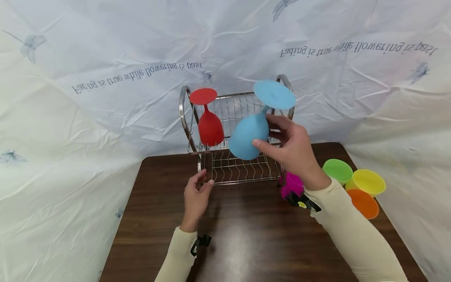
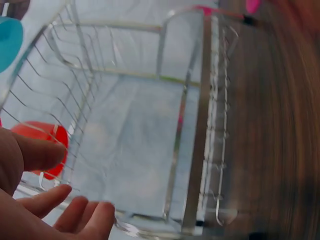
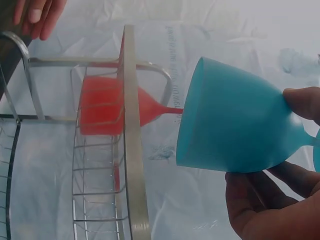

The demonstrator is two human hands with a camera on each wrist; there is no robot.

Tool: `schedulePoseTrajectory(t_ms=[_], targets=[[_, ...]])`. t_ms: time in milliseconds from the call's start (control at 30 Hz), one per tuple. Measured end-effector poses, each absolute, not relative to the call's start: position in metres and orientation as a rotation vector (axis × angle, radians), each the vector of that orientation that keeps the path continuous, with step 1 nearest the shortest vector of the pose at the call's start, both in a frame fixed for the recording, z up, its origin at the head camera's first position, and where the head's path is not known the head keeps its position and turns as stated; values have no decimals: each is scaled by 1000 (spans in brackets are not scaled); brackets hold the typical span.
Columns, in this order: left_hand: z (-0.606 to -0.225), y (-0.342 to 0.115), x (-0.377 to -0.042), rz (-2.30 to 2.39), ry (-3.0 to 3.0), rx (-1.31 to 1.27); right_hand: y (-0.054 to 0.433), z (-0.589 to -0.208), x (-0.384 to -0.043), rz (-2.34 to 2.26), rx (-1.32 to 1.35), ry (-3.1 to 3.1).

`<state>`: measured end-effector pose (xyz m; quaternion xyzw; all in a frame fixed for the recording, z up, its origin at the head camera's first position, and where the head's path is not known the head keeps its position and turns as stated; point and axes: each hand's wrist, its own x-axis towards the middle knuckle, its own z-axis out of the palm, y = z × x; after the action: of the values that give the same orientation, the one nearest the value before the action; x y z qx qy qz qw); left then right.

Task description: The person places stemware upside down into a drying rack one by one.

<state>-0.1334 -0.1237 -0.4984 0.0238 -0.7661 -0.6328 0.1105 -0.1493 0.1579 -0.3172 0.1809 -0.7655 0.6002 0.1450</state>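
Upside down and tilted, a light blue plastic goblet (image 1: 249,135) is gripped around its bowl by my right hand (image 1: 294,147), thumb in front and fingers behind. In the right wrist view the goblet (image 3: 235,122) has its mouth toward the upper basket of the metal dish rack (image 3: 134,150). A red goblet (image 1: 210,127) sits inverted in the left part of that upper basket. My left hand (image 1: 197,197) holds nothing; its fingers are by the rack's lower left front corner, with thumb and fingers apart in the left wrist view.
Right of the rack (image 1: 246,182) stand a magenta cup (image 1: 293,185), a green cup (image 1: 337,170), a yellow cup (image 1: 369,182) and an orange cup (image 1: 364,204). The magenta one is partly hidden by my right wrist. A white sheet with printed lettering hangs behind the brown table (image 1: 158,231).
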Motion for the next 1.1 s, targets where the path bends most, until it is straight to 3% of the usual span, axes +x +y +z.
schedulePoseTrajectory(t_ms=[200,500,1100], targets=[[-517,-135,-153,-1662,-2298,187,146,-305,-188,1674,539,-2291],[-540,-144,-169,-1531,-2310,234,135,-317,-232,1604,434,-2437],[-540,-145,-187,-1255,-2385,182,138,-332,-265,1366,365,-2741]])
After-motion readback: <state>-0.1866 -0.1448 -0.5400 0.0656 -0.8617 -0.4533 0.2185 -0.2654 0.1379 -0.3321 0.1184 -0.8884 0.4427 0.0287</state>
